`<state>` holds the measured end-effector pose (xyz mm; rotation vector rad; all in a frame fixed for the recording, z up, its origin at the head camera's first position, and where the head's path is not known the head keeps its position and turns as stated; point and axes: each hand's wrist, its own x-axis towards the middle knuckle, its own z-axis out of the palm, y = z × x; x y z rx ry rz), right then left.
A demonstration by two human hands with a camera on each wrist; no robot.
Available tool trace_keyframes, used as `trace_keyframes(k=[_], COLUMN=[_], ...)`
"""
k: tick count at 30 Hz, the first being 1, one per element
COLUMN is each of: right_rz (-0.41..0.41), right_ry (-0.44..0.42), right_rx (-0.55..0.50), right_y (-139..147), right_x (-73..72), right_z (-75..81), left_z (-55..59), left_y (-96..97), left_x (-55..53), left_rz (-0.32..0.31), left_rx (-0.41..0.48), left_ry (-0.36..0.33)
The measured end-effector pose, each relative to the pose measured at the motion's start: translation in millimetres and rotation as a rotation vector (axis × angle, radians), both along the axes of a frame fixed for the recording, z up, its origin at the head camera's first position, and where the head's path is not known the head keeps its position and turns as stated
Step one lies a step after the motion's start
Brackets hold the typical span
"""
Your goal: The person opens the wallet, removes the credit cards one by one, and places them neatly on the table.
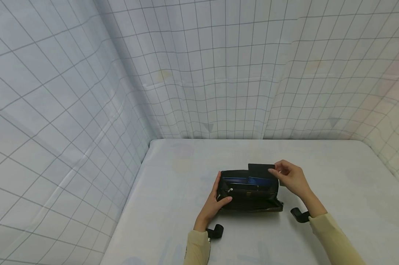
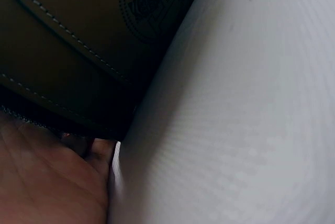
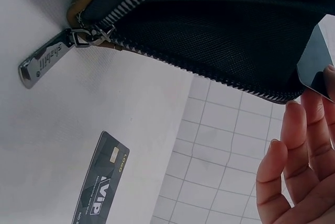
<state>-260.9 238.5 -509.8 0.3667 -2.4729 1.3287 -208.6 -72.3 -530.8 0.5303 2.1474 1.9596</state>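
Observation:
A dark zip-around wallet [image 1: 249, 193] stands unzipped on the table, its mouth facing me, with blue edges showing in the inner slots. My left hand [image 1: 213, 204] grips its left end, thumb over the near side and fingers along the far left edge. In the left wrist view, the palm [image 2: 47, 177] lies against the zipper edge of the brown stitched outside [image 2: 68, 62]. My right hand [image 1: 290, 178] pinches the right corner of a black card [image 1: 260, 169] that sticks up above the wallet's back edge. The right wrist view shows the fingertips [image 3: 296, 116] at the card's edge.
A dark card printed "Vip" [image 3: 102, 177] lies on the white table [image 3: 47, 145], seen in the right wrist view. The metal zipper pull [image 3: 44, 59] hangs out from the wallet's corner. Grid-patterned white curtains [image 1: 206, 73] enclose the table at the back and sides.

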Motion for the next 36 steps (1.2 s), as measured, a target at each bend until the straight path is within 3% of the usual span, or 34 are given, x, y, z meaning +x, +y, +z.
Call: trace_keyframes(k=[5, 13, 29, 34, 36], right_rz=[0.015, -0.007, 0.019, 0.024, 0.025], right_ry=[0.013, -0.018, -0.053, -0.042, -0.041], right_rx=[0.018, 0.085, 0.034, 0.036, 0.026], right_y=[-7, -7, -5, -15, -15], right_x=[9.8, 9.9, 9.7, 22.2, 22.1], right_z=[18.4, 23.1, 28.6, 48.7, 47.9], left_z=[0.6, 0.3, 0.7, 1.1, 1.2], left_y=[-0.2, -0.2, 0.2, 0.0, -0.2], left_x=[0.6, 0.8, 1.0, 1.3, 1.4], left_rz=[-0.004, -0.003, 0.000, -0.002, -0.002], left_rx=[0.000, -0.009, -0.003, -0.007, -0.012], left_ry=[-0.003, 0.004, -0.004, -0.004, -0.003])
